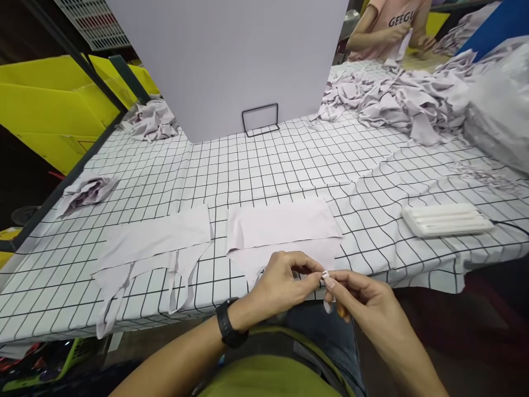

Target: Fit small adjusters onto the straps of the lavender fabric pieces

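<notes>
Over the table's front edge, my left hand [285,280] and my right hand [366,298] meet, fingertips pinched on a narrow pale strap [329,306] with a small white piece at its top. Part of the strap dangles below my right fingers. Something orange [342,310] shows under my right hand, mostly hidden, its kind unclear. Just beyond my left hand lies a folded pale lilac cloth piece [285,223], its lower part covered by that hand. To its left, a similar cloth piece [157,237] lies flat, its straps trailing toward the table edge.
A checked cloth covers the table [264,165]. A white corded device [448,219] sits at right. Piled fabric [397,102] and a plastic bag [502,105] occupy the back right. A large pale panel [235,60] stands behind. Across the table, a person [388,33] handles cloth.
</notes>
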The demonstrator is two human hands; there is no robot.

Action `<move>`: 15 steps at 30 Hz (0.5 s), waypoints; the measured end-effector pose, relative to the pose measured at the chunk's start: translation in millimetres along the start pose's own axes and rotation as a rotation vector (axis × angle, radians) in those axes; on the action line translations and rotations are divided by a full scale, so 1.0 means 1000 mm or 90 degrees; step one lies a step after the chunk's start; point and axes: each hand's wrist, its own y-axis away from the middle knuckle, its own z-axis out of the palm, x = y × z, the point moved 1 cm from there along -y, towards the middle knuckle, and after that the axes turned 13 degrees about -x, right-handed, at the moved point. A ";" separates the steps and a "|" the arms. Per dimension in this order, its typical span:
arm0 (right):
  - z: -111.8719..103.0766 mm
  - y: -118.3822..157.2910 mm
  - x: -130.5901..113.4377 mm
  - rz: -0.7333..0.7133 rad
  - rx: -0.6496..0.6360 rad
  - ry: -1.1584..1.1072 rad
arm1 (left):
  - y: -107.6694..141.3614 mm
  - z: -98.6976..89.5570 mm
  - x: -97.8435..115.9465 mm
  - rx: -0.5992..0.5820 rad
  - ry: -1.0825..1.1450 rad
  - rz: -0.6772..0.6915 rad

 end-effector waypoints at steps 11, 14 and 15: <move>0.009 -0.001 -0.007 0.063 0.018 0.043 | -0.004 -0.018 0.011 -0.052 -0.074 -0.004; 0.011 -0.003 -0.009 0.039 0.021 0.050 | -0.006 -0.024 0.013 -0.106 -0.084 -0.012; 0.010 -0.005 -0.009 0.032 0.024 0.049 | -0.008 -0.026 0.012 -0.117 -0.107 0.000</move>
